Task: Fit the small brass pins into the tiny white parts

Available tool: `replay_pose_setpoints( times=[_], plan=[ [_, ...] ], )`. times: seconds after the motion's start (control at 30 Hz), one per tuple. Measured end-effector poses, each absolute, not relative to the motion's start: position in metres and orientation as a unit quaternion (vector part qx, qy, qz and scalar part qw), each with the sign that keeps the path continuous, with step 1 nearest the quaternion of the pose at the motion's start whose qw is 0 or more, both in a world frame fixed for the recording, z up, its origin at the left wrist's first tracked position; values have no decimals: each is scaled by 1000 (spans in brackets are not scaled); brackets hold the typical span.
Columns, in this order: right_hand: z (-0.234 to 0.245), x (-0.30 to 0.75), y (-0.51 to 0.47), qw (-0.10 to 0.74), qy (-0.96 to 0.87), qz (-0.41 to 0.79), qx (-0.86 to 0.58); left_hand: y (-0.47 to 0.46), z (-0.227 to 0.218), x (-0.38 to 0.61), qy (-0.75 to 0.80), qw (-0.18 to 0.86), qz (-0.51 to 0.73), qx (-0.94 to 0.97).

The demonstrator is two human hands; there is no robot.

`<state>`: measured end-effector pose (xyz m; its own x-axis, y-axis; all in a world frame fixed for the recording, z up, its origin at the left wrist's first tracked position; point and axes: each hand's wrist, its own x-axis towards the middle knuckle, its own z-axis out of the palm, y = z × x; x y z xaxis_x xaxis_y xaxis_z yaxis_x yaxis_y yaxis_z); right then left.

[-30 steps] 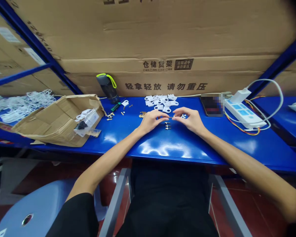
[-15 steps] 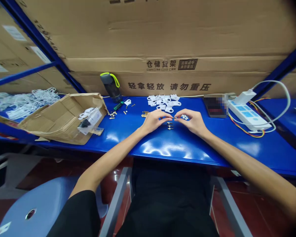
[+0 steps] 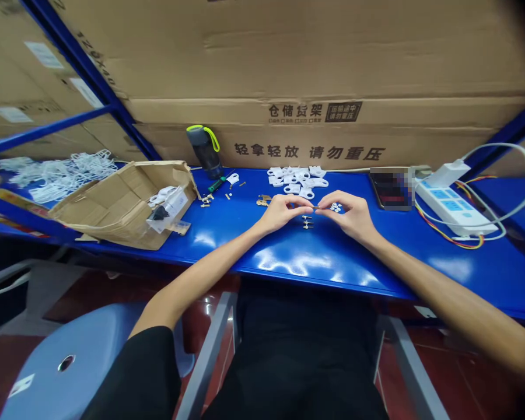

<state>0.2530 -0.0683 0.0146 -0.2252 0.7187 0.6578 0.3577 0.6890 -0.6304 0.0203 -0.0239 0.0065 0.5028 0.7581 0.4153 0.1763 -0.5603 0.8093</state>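
Above the blue table, my left hand (image 3: 282, 213) and my right hand (image 3: 348, 216) meet fingertip to fingertip. Both are closed in a pinch on a thin, small brass piece (image 3: 315, 207); its far details are too small to make out. Just below the fingers lie a few brass pieces with white parts (image 3: 307, 222), set in a short column. Beside my left hand is a pile of bare brass pieces (image 3: 262, 200). Small white pieces (image 3: 336, 207) lie partly behind my right fingers. Flat white plastic parts with ring holes (image 3: 298, 178) are heaped beyond both hands.
On the left are an open cardboard box (image 3: 114, 201), white cords (image 3: 70, 175), a dark bottle (image 3: 203, 153) and a green-handled tool (image 3: 217, 184). A phone (image 3: 391, 189) and a power strip (image 3: 457, 210) with cables sit right. A blurred person's part shows at the left edge.
The whole view has shifted, so the table things appear farther right. My hands stay pinched together over the same spot. Something blurred, seemingly another person's hand, has come in at the left edge.
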Motion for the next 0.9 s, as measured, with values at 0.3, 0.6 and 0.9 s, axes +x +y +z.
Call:
replay_pose_setpoints(
  times=[0.3, 0.6, 0.9],
  plan=[
    [13, 252, -68, 514, -771, 142, -348, -23, 5, 20, 294, 358, 402, 790],
    [13, 248, -71, 520, -778, 111, -333, -23, 6, 22, 282, 417, 391, 770],
    [16, 257, -66, 509, -772, 119, -361, -21, 9, 17, 312, 347, 429, 773]
  ],
)
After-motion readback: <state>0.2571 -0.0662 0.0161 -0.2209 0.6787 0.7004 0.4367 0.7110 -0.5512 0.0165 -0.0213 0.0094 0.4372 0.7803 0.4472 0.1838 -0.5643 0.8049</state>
